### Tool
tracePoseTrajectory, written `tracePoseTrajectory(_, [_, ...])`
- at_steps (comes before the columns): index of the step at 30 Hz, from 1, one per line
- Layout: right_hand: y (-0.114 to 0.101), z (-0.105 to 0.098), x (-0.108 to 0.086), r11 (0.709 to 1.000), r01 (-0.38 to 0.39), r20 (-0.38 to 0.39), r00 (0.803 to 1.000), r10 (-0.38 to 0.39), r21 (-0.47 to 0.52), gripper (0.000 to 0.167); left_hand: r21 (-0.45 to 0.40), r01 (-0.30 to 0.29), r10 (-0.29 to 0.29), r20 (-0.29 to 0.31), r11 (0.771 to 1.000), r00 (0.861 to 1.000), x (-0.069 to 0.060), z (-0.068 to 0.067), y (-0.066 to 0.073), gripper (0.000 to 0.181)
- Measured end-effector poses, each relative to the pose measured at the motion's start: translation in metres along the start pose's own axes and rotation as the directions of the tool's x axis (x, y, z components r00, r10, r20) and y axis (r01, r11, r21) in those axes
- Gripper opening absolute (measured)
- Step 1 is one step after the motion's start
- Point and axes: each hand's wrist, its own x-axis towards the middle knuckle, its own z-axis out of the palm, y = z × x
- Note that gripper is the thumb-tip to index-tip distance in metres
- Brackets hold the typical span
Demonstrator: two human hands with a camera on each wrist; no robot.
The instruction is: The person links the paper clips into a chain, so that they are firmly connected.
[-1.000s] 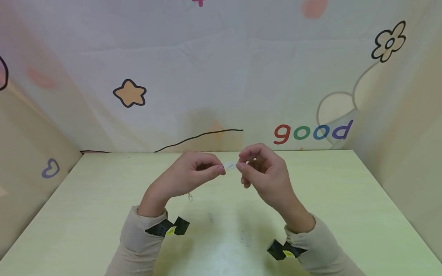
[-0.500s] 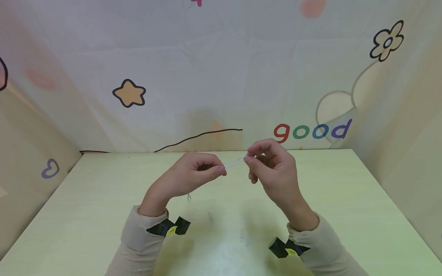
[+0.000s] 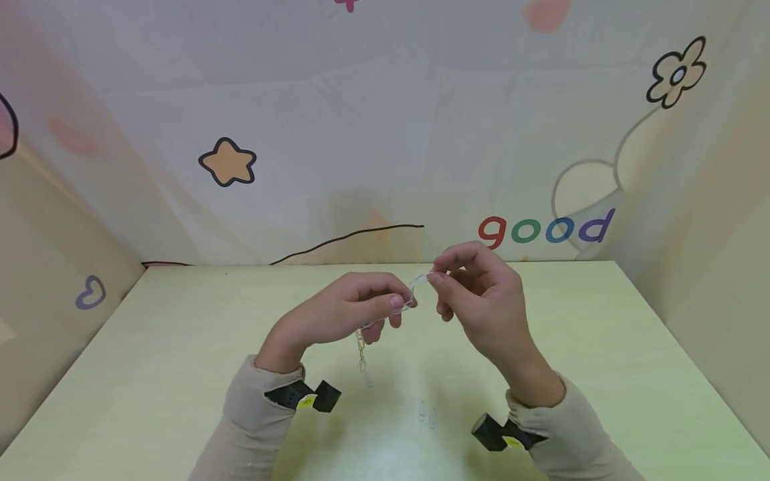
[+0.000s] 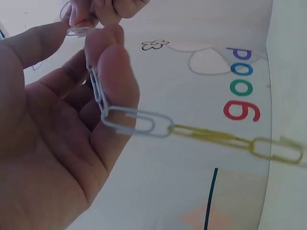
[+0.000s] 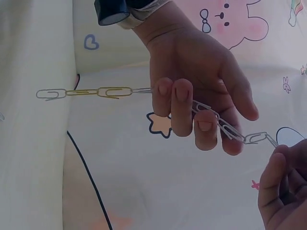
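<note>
Diffuse light; soft shadows, glare on table point(image 3: 385, 441); left wrist view blurs yellow clips point(image 4: 211, 135)

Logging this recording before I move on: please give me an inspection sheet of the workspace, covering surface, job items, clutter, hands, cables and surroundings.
Surface: flat, pale yellow-green tabletop.
Job items: chain of linked silver and yellow wire paperclips, one end hanging; two faint, pale, loose wire paperclips on the tabletop.
Clutter: nothing seen.
Left hand: the chain runs through its curled fingers.
Right hand: pinches the chain farther along; whether that is its other end cannot be told.
Cables: nothing seen.
Surroundings: pale, creased backdrop printed with a black-outlined orange star, a black-outlined flower and the multicoloured word "good".
</note>
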Motion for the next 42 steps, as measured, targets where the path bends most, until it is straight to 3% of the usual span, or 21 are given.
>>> tracePoseTrajectory(10, [-0.006,0.002,-0.003,0.998,0.064,0.034,0.997,-0.063,-0.018,0.016,-0.165,-0.079,0.084,0.025,0.983,0.996,0.004,0.007,-0.002,0.026])
tracePoseTrajectory(15, [-0.009,0.004,-0.005,0.995,0.08,0.036,0.996,-0.078,-0.059,0.018,-0.23,-0.124,0.121,-0.03,0.965,0.992,0.004,0.01,-0.002,0.022])
tracePoseTrajectory(22, [-0.011,0.008,-0.01,0.991,0.118,0.045,0.992,-0.116,-0.066,0.021,-0.238,-0.18,0.159,-0.104,0.954,0.982,-0.001,0.008,0.001,0.022])
tracePoseTrajectory(29, [-0.013,0.009,-0.007,0.976,0.196,0.067,0.979,-0.191,-0.09,0.022,-0.172,-0.123,0.091,-0.184,0.977,0.979,-0.006,0.003,0.015,0.018])
tracePoseTrajectory(32, [-0.012,0.007,-0.005,0.985,0.139,0.08,0.988,-0.131,-0.105,0.02,-0.118,-0.082,0.052,-0.238,0.99,0.97,-0.01,-0.002,0.021,0.016])
tracePoseTrajectory(36, [-0.007,0.005,-0.004,0.987,-0.04,0.136,0.989,0.061,-0.155,0.017,-0.051,-0.065,0.046,-0.311,0.997,0.949,-0.018,-0.012,0.024,0.013])
tracePoseTrajectory(38, [-0.001,0.005,-0.003,0.972,-0.122,0.183,0.97,0.16,-0.201,0.016,-0.031,-0.065,0.051,-0.335,0.997,0.941,-0.022,-0.016,0.024,0.013])
tracePoseTrajectory(42, [0.019,0.012,-0.004,0.933,-0.225,0.284,0.909,0.304,-0.28,0.014,-0.026,-0.064,0.051,-0.361,0.998,0.931,-0.03,-0.024,0.025,0.012])
